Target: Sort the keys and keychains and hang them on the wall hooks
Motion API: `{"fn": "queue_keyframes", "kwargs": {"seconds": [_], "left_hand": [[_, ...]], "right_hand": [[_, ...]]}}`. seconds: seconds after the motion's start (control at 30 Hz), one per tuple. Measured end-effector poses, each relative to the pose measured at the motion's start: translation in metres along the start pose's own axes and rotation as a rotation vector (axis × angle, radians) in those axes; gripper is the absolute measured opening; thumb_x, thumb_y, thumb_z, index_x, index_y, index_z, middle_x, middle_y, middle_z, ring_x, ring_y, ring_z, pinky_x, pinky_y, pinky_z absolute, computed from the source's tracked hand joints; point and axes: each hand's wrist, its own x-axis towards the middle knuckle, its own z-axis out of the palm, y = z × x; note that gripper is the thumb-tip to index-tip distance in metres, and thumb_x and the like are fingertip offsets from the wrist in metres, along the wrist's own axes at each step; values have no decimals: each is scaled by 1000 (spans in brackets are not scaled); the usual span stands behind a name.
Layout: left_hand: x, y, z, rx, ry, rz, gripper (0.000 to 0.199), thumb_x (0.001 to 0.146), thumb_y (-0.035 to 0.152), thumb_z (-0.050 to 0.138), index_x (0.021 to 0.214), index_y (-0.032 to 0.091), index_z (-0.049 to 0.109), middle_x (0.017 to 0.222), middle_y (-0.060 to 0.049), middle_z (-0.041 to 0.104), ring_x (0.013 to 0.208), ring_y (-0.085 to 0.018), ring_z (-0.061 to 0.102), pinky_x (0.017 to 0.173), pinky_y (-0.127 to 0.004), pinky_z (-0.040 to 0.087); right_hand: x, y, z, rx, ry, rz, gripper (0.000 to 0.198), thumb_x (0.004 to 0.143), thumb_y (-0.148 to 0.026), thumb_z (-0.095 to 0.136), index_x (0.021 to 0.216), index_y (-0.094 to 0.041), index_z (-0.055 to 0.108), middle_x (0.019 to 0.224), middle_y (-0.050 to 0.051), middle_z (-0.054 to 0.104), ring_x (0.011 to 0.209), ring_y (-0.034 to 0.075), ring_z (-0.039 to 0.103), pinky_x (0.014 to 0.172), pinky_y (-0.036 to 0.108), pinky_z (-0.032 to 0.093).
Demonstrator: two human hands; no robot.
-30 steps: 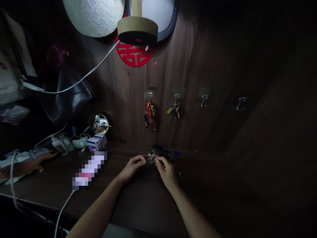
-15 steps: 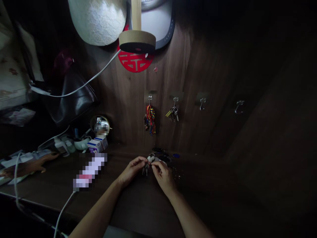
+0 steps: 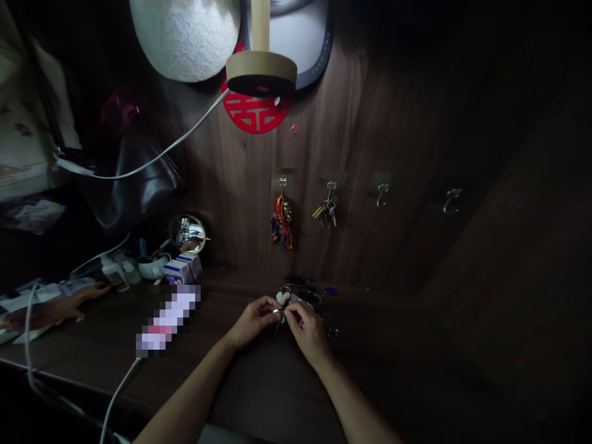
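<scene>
Just above the dark desk, my left hand (image 3: 253,322) is closed with thumb and fingers on a key ring (image 3: 280,312). My right hand (image 3: 307,328) pinches at the right side of this same ring, its fingertips close to the left ones. Below the ring a key partly shows between the hands; the rest is hidden by the fingers. Right behind the fingertips lies a pale, round-lobed tag (image 3: 283,298) with a metal ring on it. More keys (image 3: 333,327) rest on the desk beside my right hand, dim and hard to make out.
A dark blue oval fob (image 3: 330,291) lies behind the hands. On the wall hang a colourful braided key bunch (image 3: 283,222), another key bunch (image 3: 327,213) and two bare hooks (image 3: 382,193). Left stand a round mirror (image 3: 189,234) and small boxes (image 3: 182,269); a white cable (image 3: 111,398) trails down.
The keys that hung below my left fingers are now mostly hidden, and the ring shows between both hands. My left hand has shifted slightly right and down; the view has moved slightly.
</scene>
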Motion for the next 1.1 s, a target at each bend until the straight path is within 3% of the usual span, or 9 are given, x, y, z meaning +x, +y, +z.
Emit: {"fn": "queue_keyframes", "kwargs": {"seconds": [0.33, 0.6, 0.83, 0.97, 1.1], "left_hand": [[3, -1, -2, -5, 65, 10, 29, 66, 38, 71, 79, 15, 61, 72, -1, 62, 69, -13, 55, 68, -24, 40], [5, -5, -5, -29, 64, 5, 33, 67, 42, 69, 81, 15, 58, 70, 0, 63, 54, -9, 51, 59, -23, 39], [6, -5, -6, -26, 86, -37, 38, 64, 48, 69, 80, 15, 58, 67, 0, 61, 54, -9, 47, 49, -20, 35], [6, -3, -6, -29, 93, -58, 39, 63, 48, 69, 80, 15, 57, 67, 0, 60, 53, -8, 47, 48, -19, 34], [5, -2, -5, -32, 97, -55, 37, 64, 48, 69, 79, 15, 58, 66, 0, 61, 53, -8, 48, 49, -19, 35]], "right_hand": [[1, -1, -4, -15, 81, 45, 18, 87, -24, 42, 75, -21, 55, 69, 1, 55, 56, 12, 51, 53, 22, 42], [26, 0, -27, -79, 120, 13, 16, 87, -24, 44, 75, -21, 54, 69, 1, 55, 61, 13, 52, 58, 23, 41], [69, 0, -58, -136, 190, -19, 19, 87, -28, 45, 73, -21, 56, 68, 1, 56, 59, 13, 51, 58, 24, 41], [106, -4, -80, -199, 232, -70, 19, 85, -29, 47, 71, -21, 57, 68, 1, 60, 61, 14, 54, 61, 24, 41], [146, -12, -99, -235, 308, -35, 18, 81, -31, 50, 70, -20, 60, 67, 1, 63, 61, 14, 56, 62, 24, 41]]}}
